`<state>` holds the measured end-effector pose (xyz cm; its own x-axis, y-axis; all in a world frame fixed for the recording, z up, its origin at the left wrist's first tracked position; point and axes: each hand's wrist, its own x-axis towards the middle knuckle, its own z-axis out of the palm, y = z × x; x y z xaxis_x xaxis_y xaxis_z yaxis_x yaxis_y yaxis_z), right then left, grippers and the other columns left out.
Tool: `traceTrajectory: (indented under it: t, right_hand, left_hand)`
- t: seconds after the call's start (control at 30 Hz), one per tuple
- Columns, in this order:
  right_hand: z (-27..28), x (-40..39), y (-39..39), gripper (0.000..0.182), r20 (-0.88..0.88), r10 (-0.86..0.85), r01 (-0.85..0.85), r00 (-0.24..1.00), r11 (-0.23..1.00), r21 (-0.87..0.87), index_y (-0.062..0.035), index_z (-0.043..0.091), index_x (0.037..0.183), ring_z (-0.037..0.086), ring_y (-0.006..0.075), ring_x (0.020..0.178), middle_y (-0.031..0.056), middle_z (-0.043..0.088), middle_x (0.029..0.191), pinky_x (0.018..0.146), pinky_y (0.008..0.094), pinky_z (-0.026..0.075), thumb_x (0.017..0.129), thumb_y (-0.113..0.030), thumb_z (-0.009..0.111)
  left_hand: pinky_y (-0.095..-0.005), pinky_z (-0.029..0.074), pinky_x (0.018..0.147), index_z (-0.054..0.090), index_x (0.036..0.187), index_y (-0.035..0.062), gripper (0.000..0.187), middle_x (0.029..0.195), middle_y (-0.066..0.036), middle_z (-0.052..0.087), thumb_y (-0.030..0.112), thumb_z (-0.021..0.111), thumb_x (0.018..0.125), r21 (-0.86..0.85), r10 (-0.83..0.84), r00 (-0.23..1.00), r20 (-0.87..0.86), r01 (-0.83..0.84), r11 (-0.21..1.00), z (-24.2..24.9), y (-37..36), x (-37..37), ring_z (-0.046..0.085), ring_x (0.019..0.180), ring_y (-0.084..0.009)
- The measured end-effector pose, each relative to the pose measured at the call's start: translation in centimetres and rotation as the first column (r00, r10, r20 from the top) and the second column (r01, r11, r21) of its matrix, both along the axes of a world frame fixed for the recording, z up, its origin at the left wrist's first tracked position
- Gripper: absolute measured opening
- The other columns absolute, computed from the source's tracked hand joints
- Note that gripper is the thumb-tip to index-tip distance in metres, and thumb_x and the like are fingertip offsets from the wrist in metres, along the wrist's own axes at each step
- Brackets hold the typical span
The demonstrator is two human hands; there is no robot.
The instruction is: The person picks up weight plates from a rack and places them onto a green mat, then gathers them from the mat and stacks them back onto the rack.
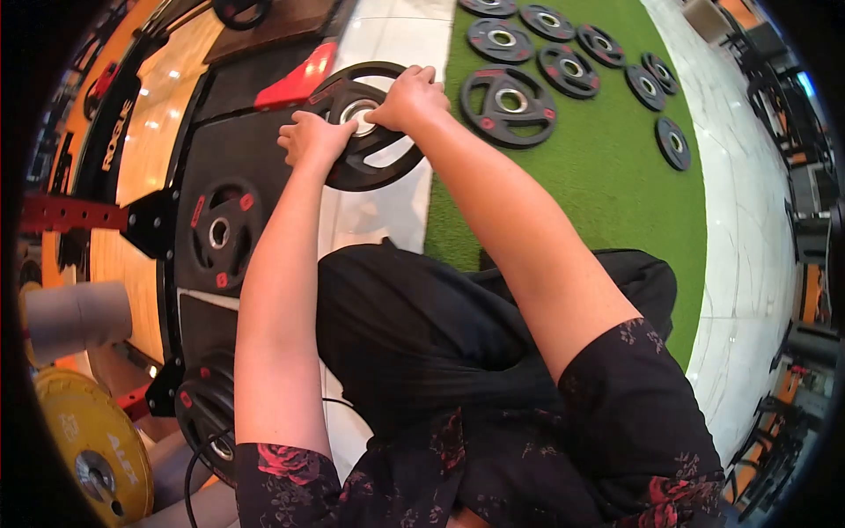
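Both my arms reach forward to a black weight plate (pixel 359 157) with a silver centre ring, which overlaps the white tiled strip and the dark mat's edge. My left hand (pixel 317 139) grips its left side, thumb near the ring and fingers toward the outer edge. On the right side my right hand (pixel 408 99) holds the plate in the same way, with its thumb pointing in at the ring and its fingertips at the far rim. Parts of the plate's grip openings are hidden behind my hands.
Several black plates lie on green turf (pixel 563 185), the nearest large one (pixel 509 106) just right of my right hand. Another plate (pixel 220 233) rests on the black mat (pixel 255 145) at left. A yellow plate (pixel 92 440) and a rack upright (pixel 150 226) stand at the left.
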<state>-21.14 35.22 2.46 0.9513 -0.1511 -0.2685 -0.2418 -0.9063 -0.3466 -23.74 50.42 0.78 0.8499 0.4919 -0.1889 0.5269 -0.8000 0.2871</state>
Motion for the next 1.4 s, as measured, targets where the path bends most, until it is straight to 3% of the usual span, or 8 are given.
traceTrajectory:
  t: [0.27, 0.43, 0.63, 0.93, 1.13, 1.2, 1.27, 1.4]
  right_hand:
    - [-1.9, -2.4, -23.7, 0.12, 0.016, -0.224, 0.224, 0.975, 0.972, -0.063, 0.0087, 0.032, 0.148, 0.049, 0.0394, 0.136, 0.0212, 0.041, 0.15, 0.101, 0.0497, 0.054, 0.067, -0.057, 0.092]
    - [-5.0, -4.9, -38.2, 0.12, 0.019, -0.38, 0.38, 0.925, 0.92, -0.093, 0.0096, 0.033, 0.149, 0.052, 0.0394, 0.135, 0.0226, 0.045, 0.147, 0.102, 0.0472, 0.055, 0.067, -0.058, 0.09]
    - [-8.3, -6.8, -49.8, 0.119, -0.051, -0.49, 0.476, 0.87, 0.863, -0.169, 0.01, 0.035, 0.149, 0.051, 0.0397, 0.135, 0.0234, 0.046, 0.147, 0.103, 0.0443, 0.054, 0.068, -0.059, 0.089]
    - [-13.2, -3.6, -52.6, 0.112, 0.045, -0.404, 0.406, 0.913, 0.9, -0.157, 0.0115, 0.04, 0.143, 0.053, 0.0356, 0.132, 0.0231, 0.05, 0.139, 0.103, 0.0441, 0.054, 0.071, -0.061, 0.086]
    - [-13.1, -2.2, -52.0, 0.105, -0.023, -0.32, 0.301, 0.947, 0.91, -0.285, 0.0038, 0.045, 0.148, 0.047, 0.0313, 0.139, 0.014, 0.046, 0.146, 0.102, 0.0506, 0.051, 0.077, -0.065, 0.081]
    - [-12.5, -2.7, -51.8, 0.111, -0.096, -0.356, 0.319, 0.929, 0.907, -0.276, 0.0038, 0.038, 0.154, 0.045, 0.0333, 0.141, 0.0149, 0.043, 0.151, 0.104, 0.0581, 0.048, 0.078, -0.066, 0.079]
    - [-11.8, -3.6, -51.6, 0.115, -0.05, -0.359, 0.333, 0.932, 0.903, -0.271, 0.0033, 0.033, 0.156, 0.044, 0.0353, 0.143, 0.0166, 0.04, 0.155, 0.106, 0.0609, 0.045, 0.078, -0.068, 0.078]
    - [-8.6, -4.5, -49.6, 0.123, 0.032, -0.341, 0.337, 0.94, 0.907, -0.252, 0.0009, 0.022, 0.162, 0.042, 0.0401, 0.145, 0.02, 0.031, 0.163, 0.11, 0.0651, 0.041, 0.079, -0.074, 0.074]
  left_hand:
    - [-0.0537, 0.046, 0.11, 0.039, 0.147, -0.0032, 0.114, 0.149, -0.029, 0.044, 0.056, 0.09, 0.065, -0.075, -0.221, 0.975, -0.039, 0.217, 0.973, -2.3, -23.8, 2.1, 0.042, 0.142, -0.0394]
    - [-0.0512, 0.044, 0.111, 0.042, 0.143, -0.0049, 0.108, 0.146, -0.03, 0.047, 0.056, 0.09, 0.067, -0.067, -0.42, 0.907, -0.01, 0.419, 0.906, -5.5, -38.7, 1.9, 0.046, 0.139, -0.0404]
    - [-0.0485, 0.045, 0.111, 0.042, 0.143, -0.004, 0.108, 0.145, -0.028, 0.047, 0.056, 0.09, 0.067, -0.097, -0.528, 0.841, -0.118, 0.519, 0.849, -9.3, -51.3, 1.9, 0.046, 0.139, -0.0402]
    - [-0.0483, 0.047, 0.11, 0.043, 0.142, -0.0073, 0.104, 0.143, -0.03, 0.049, 0.055, 0.087, 0.071, -0.009, -0.57, 0.819, -0.067, 0.571, 0.821, -12.9, -53.5, 5.2, 0.047, 0.136, -0.042]
    - [-0.048, 0.049, 0.108, 0.037, 0.146, -0.0101, 0.106, 0.145, -0.028, 0.045, 0.055, 0.084, 0.077, 0.062, -0.622, 0.782, -0.051, 0.624, 0.779, -13.3, -52.8, 5.5, 0.044, 0.138, -0.04]
    - [-0.0491, 0.048, 0.107, 0.034, 0.149, -0.0095, 0.105, 0.146, -0.028, 0.044, 0.055, 0.08, 0.082, 0.079, -0.649, 0.758, -0.067, 0.652, 0.754, -12.5, -52.6, 5.5, 0.043, 0.139, -0.0389]
    - [-0.0504, 0.047, 0.107, 0.033, 0.151, -0.0062, 0.1, 0.147, -0.027, 0.044, 0.055, 0.077, 0.086, 0.174, -0.726, 0.684, 0.075, 0.708, 0.685, -11.5, -51.3, 5.2, 0.044, 0.138, -0.0389]
    - [-0.0513, 0.047, 0.107, 0.029, 0.156, -0.0014, 0.098, 0.148, -0.025, 0.044, 0.055, 0.074, 0.089, 0.144, -0.659, 0.747, 0.087, 0.645, 0.75, -7.0, -46.0, 5.2, 0.045, 0.137, -0.0401]
